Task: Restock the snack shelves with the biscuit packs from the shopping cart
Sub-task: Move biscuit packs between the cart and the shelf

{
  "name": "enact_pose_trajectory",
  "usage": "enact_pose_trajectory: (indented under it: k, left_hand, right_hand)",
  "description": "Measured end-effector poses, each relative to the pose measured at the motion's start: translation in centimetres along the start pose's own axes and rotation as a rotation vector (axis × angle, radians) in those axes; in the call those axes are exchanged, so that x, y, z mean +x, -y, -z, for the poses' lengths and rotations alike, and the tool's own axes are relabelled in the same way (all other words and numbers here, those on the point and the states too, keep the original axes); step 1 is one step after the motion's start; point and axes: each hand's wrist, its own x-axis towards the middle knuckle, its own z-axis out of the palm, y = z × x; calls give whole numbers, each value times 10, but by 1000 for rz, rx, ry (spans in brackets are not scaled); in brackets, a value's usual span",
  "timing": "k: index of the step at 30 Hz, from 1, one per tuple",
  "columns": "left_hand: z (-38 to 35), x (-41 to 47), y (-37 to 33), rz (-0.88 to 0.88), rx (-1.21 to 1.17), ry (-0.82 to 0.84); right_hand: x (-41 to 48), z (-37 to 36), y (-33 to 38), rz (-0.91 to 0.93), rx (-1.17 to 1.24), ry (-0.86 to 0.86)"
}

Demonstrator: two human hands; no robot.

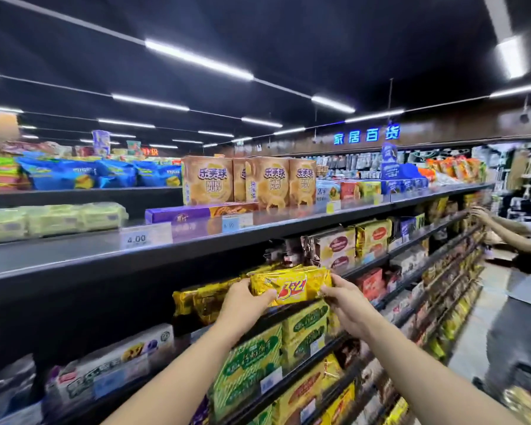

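Note:
I hold a yellow foil biscuit pack [292,285] with red lettering between both hands, level with the second shelf. My left hand [247,297] grips its left end and my right hand [345,299] grips its right end. The pack sits at the front of a row of similar gold and yellow packs [203,297] on that shelf, under the black top shelf board [196,240]. Whether the pack rests on the stack or hangs just above it, I cannot tell. The shopping cart is out of view.
Mini puff boxes [258,182] and a purple box [196,211] stand on the top shelf. Green biscuit packs [276,348] fill the shelf below my hands. Another person's arms [500,231] reach to the shelves at far right. The aisle floor [503,317] runs along the right.

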Motion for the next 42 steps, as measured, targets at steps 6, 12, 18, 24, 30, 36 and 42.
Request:
enact_pose_trajectory:
  k: [6, 12, 18, 24, 30, 36, 42]
  left_hand:
    - [-11, 70, -10, -41, 111, -24]
    - [-28, 100, -3, 21, 247, -35]
    - [-53, 130, -5, 187, 373, -97]
    - [-73, 146, -5, 245, 460, -104]
    - [-79, 144, -1, 260, 483, -113]
    - [-90, 143, -9, 357, 550, -167]
    - [-98, 135, -7, 436, 557, -221]
  right_hand:
    - [84, 18, 19, 115, -162, -19]
    - [145, 28, 0, 90, -286, 12]
    - [183, 34, -3, 72, -387, 60]
    - [203, 41, -1, 134, -777, 38]
    - [199, 45, -7, 328, -1070, -53]
    - [199, 54, -12, 327, -1007, -33]
    - [200, 57, -21, 315, -962, -7]
